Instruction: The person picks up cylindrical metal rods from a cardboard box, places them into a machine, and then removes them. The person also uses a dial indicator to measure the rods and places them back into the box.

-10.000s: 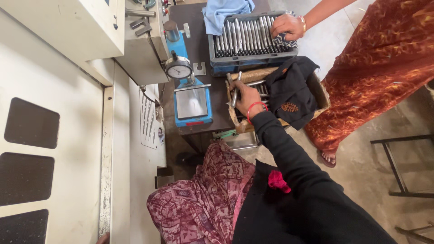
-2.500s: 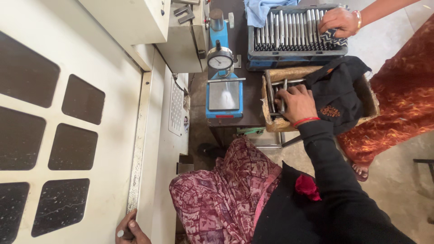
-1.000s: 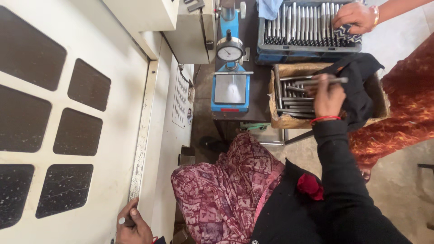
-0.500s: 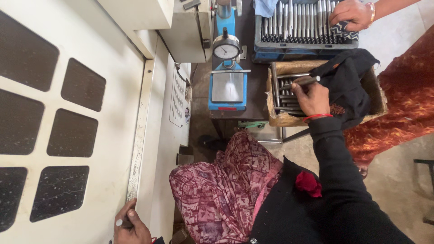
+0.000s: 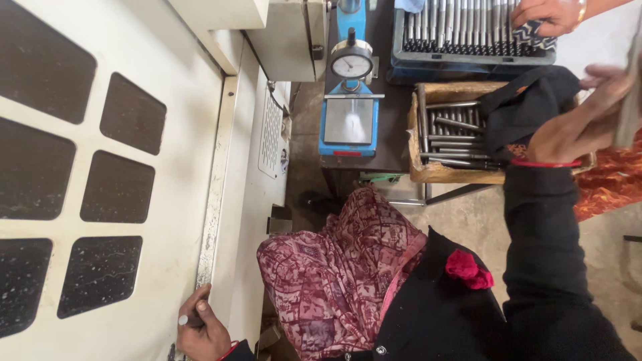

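My right hand (image 5: 580, 127) is raised over the right end of a wooden box (image 5: 441, 172) of steel rods (image 5: 449, 134). It grips one blurred metal rod (image 5: 628, 93) that points up at the frame's right edge. A black cloth (image 5: 528, 107) is draped over the box just left of that hand. My left hand (image 5: 200, 329) rests low at the bottom left, its fingers curled against the metal rail (image 5: 215, 194) of a cream machine panel. Something small and white shows at a fingertip.
Another person's hand (image 5: 545, 15) holds a patterned cloth on a blue tray (image 5: 468, 60) of upright rods at the top. A blue dial gauge stand (image 5: 351, 100) sits left of the box on a dark bench. The cream machine (image 5: 167, 87) with dark windows fills the left.
My right hand has come up out of the wooden box with a rod and moved right, closer to the camera. My left hand has stayed on the rail.
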